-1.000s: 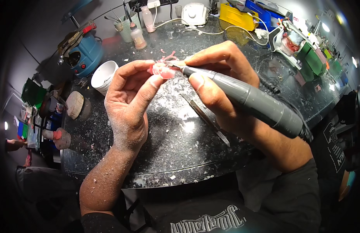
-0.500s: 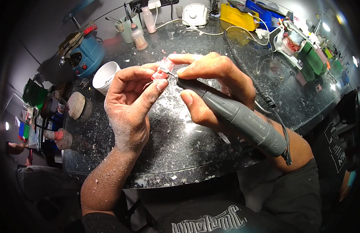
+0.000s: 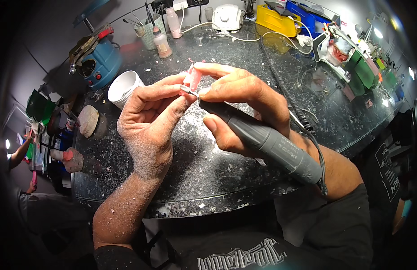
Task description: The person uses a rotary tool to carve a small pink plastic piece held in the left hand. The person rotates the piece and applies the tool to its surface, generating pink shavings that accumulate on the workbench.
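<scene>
Fine pale dust coats my left hand, which pinches a small pink denture-like piece between thumb and fingers. My right hand wraps round a dark grey rotary handpiece, its body slanting down to the right over my forearm. The handpiece's metal bur meets or nearly meets the near side of the pink piece; exact contact is too small to tell. The right index finger reaches over and rests by the top of the piece. Fingers hide much of its shape.
Dust and chips lie over the black table. Left are a white cup, a plaster block and a blue machine. Behind stand a bottle, a white control box and a yellow bin. A coiled cord runs at right; another person's arm shows far left.
The pink piece has tilted in my fingers and now stands more upright. My right hand and the handpiece have shifted slightly left. At far left the other person's arm has moved up.
</scene>
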Available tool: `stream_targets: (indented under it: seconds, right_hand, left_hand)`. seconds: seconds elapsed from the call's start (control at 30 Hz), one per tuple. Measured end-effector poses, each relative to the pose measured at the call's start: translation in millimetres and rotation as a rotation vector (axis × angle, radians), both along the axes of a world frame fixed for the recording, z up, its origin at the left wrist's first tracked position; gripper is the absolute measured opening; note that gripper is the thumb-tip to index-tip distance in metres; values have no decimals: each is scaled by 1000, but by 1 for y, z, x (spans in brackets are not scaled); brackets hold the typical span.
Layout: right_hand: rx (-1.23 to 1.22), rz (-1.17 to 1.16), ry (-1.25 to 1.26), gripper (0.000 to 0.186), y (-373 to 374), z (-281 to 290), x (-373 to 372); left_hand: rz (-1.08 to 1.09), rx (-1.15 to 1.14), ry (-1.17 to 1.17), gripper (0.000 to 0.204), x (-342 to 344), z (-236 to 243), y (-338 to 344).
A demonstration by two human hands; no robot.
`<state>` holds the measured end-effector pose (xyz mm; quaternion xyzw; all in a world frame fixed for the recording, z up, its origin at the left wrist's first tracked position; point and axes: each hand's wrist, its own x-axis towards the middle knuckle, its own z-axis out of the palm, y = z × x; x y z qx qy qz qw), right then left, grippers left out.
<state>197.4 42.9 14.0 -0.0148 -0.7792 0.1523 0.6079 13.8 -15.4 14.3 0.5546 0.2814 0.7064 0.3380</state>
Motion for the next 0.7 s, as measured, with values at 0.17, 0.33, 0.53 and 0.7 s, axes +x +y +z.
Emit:
stream_targets:
  seconds: [0.17, 0.33, 0.53, 0.7]
  right_hand:
    - [-33, 5, 17, 38, 1, 0, 0]
    - [-54, 39, 33, 37, 1, -1, 1]
    - [-12, 49, -41, 32, 1, 4, 5]
    - [-41, 55, -34, 35, 0, 1, 4]
  left_hand:
    - [-6, 0, -10, 18, 1, 0, 0]
    - [38, 34, 26, 20, 2, 1, 1]
    - [63, 37, 33, 21, 3, 2, 1]
    - [15, 38, 4, 20, 2, 1, 2]
